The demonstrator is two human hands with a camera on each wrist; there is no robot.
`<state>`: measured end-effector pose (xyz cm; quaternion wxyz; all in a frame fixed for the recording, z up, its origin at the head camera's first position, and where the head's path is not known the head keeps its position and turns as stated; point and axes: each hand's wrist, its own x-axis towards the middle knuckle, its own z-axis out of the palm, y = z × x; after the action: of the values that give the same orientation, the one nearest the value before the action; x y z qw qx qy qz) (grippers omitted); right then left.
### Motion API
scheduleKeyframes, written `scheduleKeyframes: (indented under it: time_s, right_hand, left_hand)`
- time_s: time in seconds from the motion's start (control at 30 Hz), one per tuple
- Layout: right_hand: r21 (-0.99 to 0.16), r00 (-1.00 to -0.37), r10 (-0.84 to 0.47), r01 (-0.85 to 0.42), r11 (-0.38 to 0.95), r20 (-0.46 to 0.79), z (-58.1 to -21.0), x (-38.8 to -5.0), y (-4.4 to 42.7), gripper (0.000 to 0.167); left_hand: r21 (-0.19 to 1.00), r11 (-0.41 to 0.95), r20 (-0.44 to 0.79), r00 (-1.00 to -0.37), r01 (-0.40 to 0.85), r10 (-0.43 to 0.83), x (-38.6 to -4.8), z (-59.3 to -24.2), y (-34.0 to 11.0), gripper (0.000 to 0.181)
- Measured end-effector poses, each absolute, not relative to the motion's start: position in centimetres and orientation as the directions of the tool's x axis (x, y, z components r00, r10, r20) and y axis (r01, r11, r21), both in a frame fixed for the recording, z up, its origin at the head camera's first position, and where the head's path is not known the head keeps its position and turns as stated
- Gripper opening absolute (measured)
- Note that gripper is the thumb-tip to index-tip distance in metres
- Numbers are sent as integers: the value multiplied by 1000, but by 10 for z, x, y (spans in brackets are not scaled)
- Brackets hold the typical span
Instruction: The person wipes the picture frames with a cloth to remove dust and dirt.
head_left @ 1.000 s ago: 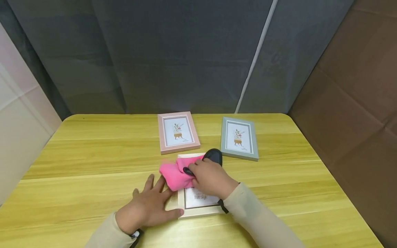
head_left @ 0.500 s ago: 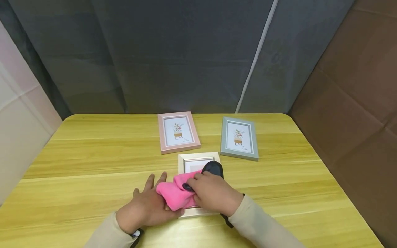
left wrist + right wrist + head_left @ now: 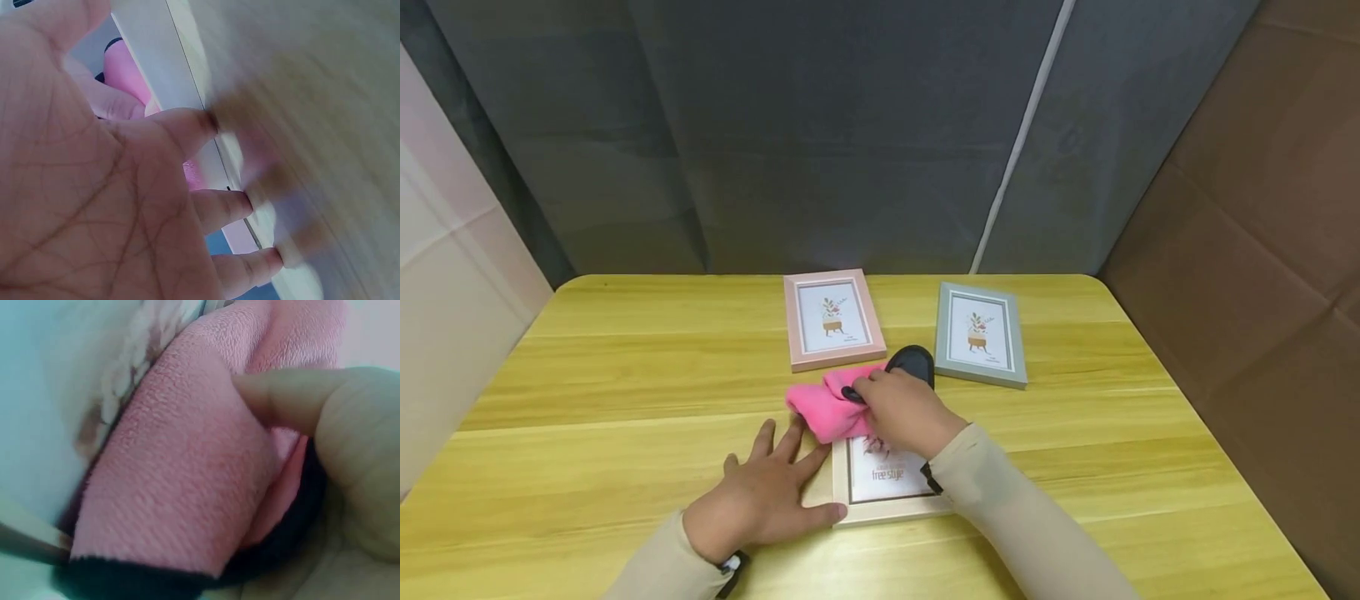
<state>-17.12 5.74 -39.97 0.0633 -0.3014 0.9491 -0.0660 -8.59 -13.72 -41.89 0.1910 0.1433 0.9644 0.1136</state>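
A cream photo frame (image 3: pixel 887 509) lies face up on the wooden table in the head view, with "free style" lettering on its picture. My right hand (image 3: pixel 908 411) grips a pink plush cloth with black edging (image 3: pixel 827 410) and holds it over the frame's far part, which is hidden. The right wrist view shows the thumb (image 3: pixel 281 397) pressing into the folded cloth (image 3: pixel 169 462), against the picture surface. My left hand (image 3: pixel 760 500) has spread fingers, its thumb touching the frame's near left corner. In the left wrist view its fingertips rest on the tabletop (image 3: pixel 337 125).
Behind the cream frame lie a pink photo frame (image 3: pixel 835 320) and, to its right, a grey-green photo frame (image 3: pixel 981 335), both with plant pictures. A dark curtain (image 3: pixel 820 142) hangs behind the table, a brown one (image 3: pixel 1262 208) at the right, a pale one (image 3: pixel 460 233) at the left.
My right hand slid the cloth towards me to the frame's near part, then back to the far edge, uncovering the lettering. My left hand stayed in place.
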Motion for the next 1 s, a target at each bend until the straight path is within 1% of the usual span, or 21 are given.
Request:
scheduleKeyframes:
  time_s: [0.13, 0.3, 0.4, 0.5, 0.57, 0.67, 0.73, 0.8, 0.9, 1.0]
  right_hand:
    - [-152, -773, -630, -615, 774, -82, -400, -161, 63, 26]
    - [-118, -680, -732, -723, 680, -54, -401, -138, 71, 14]
    - [-176, -626, -779, -764, 620, -27, -401, -130, 78, 9]
    - [-289, -623, -782, -748, 597, -3, -397, -132, 88, 7]
    - [-353, -647, -762, -718, 600, 20, -392, -137, 97, 9]
    - [-379, -690, -721, -686, 621, 68, -383, -142, 108, 11]
    - [-378, -712, -696, -671, 637, 90, -377, -144, 115, 13]
    - [-369, -716, -691, -672, 643, 100, -372, -144, 119, 11]
    - [-349, -686, -722, -701, 622, 91, -369, -141, 119, 7]
    - [-344, -625, -778, -745, 571, 62, -369, -136, 116, 8]
  left_hand:
    - [270, 933, -332, -887, 236, 320, -85, -419, -137, 94]
    - [292, 932, -323, -895, 214, 307, -84, -419, -137, 100]
    - [290, 937, -315, -904, 198, 288, -84, -419, -138, 99]
    - [318, 919, -290, -899, 232, 327, -88, -419, -140, 93]
    - [345, 901, -274, -890, 264, 366, -93, -417, -144, 89]
    - [393, 872, -230, -887, 291, 400, -105, -414, -149, 83]
    - [421, 861, -203, -895, 286, 397, -115, -413, -151, 80]
    - [452, 846, -172, -902, 284, 395, -125, -412, -150, 81]
    - [488, 823, -158, -899, 289, 409, -137, -415, -149, 86]
    - [479, 832, -181, -896, 281, 406, -141, -419, -148, 88]
